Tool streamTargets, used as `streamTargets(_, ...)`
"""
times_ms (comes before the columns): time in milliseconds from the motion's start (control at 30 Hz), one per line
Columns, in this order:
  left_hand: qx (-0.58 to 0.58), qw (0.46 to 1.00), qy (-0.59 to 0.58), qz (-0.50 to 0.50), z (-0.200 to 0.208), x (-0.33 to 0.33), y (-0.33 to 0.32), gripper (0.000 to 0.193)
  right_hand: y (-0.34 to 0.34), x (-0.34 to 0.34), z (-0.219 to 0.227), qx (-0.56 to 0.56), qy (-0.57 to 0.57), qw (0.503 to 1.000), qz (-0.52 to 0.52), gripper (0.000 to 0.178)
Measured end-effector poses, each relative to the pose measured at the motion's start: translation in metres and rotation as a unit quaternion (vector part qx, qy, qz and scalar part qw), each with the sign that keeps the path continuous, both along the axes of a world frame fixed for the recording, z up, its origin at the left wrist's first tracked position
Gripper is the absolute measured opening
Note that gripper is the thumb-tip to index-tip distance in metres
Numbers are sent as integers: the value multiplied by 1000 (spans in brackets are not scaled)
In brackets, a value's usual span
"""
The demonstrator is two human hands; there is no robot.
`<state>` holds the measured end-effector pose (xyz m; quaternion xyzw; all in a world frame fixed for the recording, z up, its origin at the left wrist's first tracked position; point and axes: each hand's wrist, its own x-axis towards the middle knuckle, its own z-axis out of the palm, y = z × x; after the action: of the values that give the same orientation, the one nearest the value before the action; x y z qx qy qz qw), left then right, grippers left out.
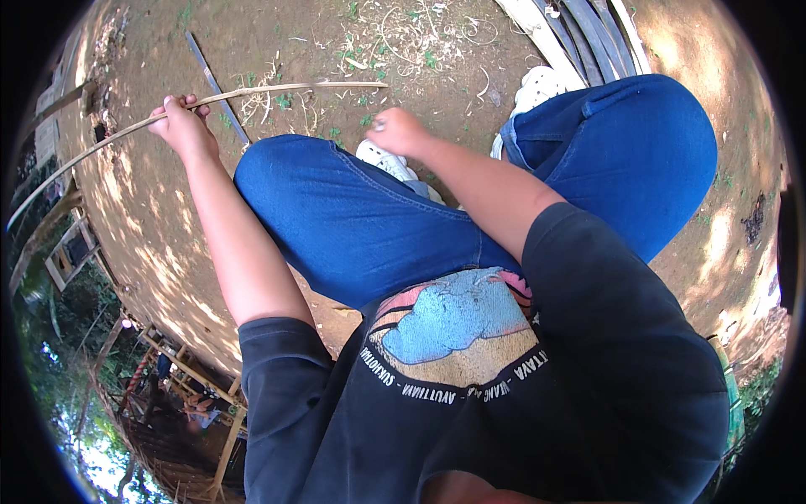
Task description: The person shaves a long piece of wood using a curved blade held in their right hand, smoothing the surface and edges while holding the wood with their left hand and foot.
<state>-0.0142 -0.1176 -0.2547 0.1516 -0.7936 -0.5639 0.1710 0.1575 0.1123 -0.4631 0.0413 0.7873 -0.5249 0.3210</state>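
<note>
My left hand [182,126] grips a long, thin strip of what looks like bamboo or cane [277,87] out past my left knee. The strip curves away to the far left on one side. Its other end reaches right, stopping just beyond my right hand. Closed into a fist, my right hand [399,133] hovers in front of my shins, a little below that end and apart from it. Something small and greyish shows at its fingers, too blurred to make out.
A dark flat strip [217,88] lies on the ground beyond my left knee. Pale curled shavings [432,34] are scattered ahead. Long dark and pale slats [588,38] lie by my right foot. My jeans-clad knees [621,160] spread wide. A wooden structure [193,378] stands far left.
</note>
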Motion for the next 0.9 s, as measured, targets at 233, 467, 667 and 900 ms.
streamTargets(233,7,1000,9,-5,-8,-5,8,18,-2,-13,53,-51,23,998,-17,29)
streamTargets(467,0,999,18,-29,-1,-2,6,17,13,-10,11,3,6,999,-33,30)
streamTargets(667,-3,1000,9,-25,-2,-2,13,18,19,-3,-9,27,-1,1000,-8,33)
streamTargets(900,-11,999,10,-28,0,-2,8,20,4,-7,31,-22,-23,999,12,36)
